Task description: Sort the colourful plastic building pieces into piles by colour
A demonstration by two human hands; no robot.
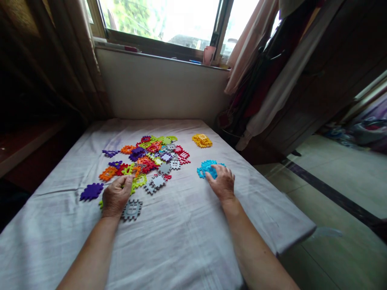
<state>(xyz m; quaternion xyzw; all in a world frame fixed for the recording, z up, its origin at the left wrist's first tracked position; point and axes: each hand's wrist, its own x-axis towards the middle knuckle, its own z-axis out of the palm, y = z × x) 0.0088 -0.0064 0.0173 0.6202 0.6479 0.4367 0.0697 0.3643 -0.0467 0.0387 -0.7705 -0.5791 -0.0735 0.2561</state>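
Note:
My left hand (116, 196) is at the near left edge of a loose heap of notched plastic interlocking tiles (146, 164), thumb and fingers pinched together. An orange tile (137, 170) shows right by its fingertips; whether it is in the pinch is unclear. Just beside this hand lies a grey tile (132, 210) with a window-like cut-out. My right hand (223, 182) reaches over a small pile of blue tiles (203, 169), its thumb and forefinger around a blue tile (213, 172) at the pile. The palm and other fingers hide part of that pile.
A pile of yellow tiles (202, 140) lies farther back on the cloth-covered table (181, 241). At the left sits a purple tile (91, 191). Beyond the table are a low wall and a window sill with a pink cup (209, 55). Clothes (263, 108) hang at the right.

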